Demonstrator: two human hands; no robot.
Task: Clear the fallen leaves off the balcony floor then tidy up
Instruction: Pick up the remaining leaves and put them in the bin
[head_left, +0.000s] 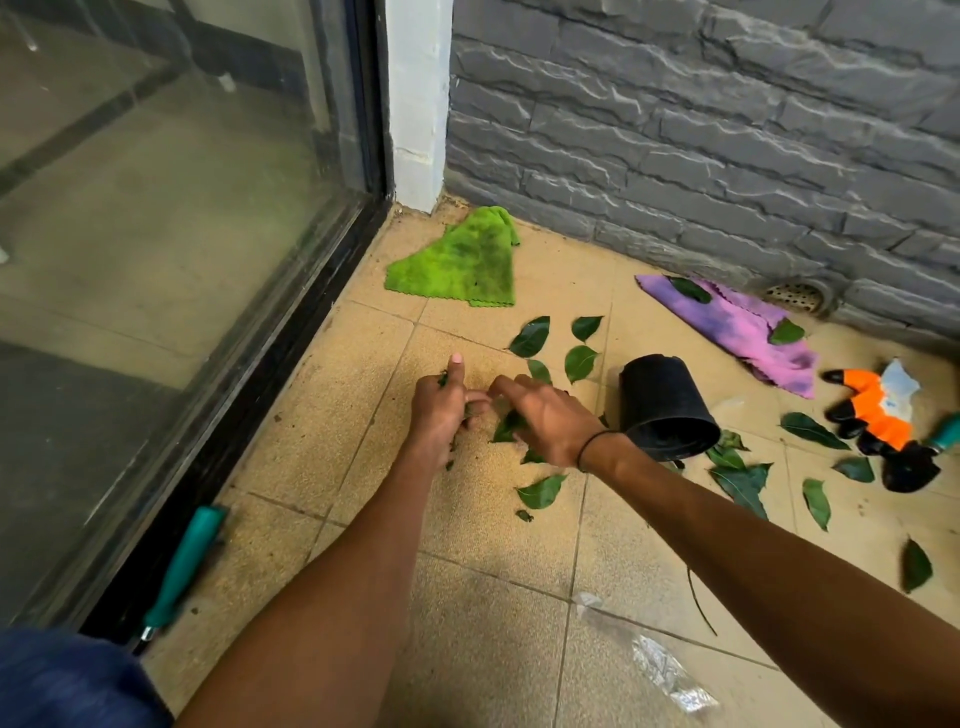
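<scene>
Crouching low over the tan tiled floor (467, 597), the person has both arms stretched out and the hands close together near the middle of the balcony. The left hand (439, 410) has its fingers curled around a small bunch of green leaves, bits of which poke out above and below the fist, while its thumb sticks straight up. The right hand (540, 415), with a thin black band at the wrist, reaches across beside it; its fingers are bent and pinch a green leaf (506, 427) just off the floor, touching or nearly touching the left hand's fingertips.

More leaves lie scattered: a cluster of four (556, 345) just beyond the hands, one (540, 491) nearer the person below the right wrist, and a spread of them (743, 480) to the right of a black plastic plant pot (667, 408) that lies tipped on its side, mouth toward the viewer. Two leaves rest on a crumpled purple cloth (743, 332) near the grey stone-effect wall (727, 130), next to a round floor drain (795, 296). A green cloth (460, 260) lies in the corner by the white post. At the far right are orange and black gardening gloves (872, 410). A teal-handled tool (184, 566) lies along the black frame of the glass door (156, 208), and a scrap of clear plastic (654, 660) sits on the tiles close to the person.
</scene>
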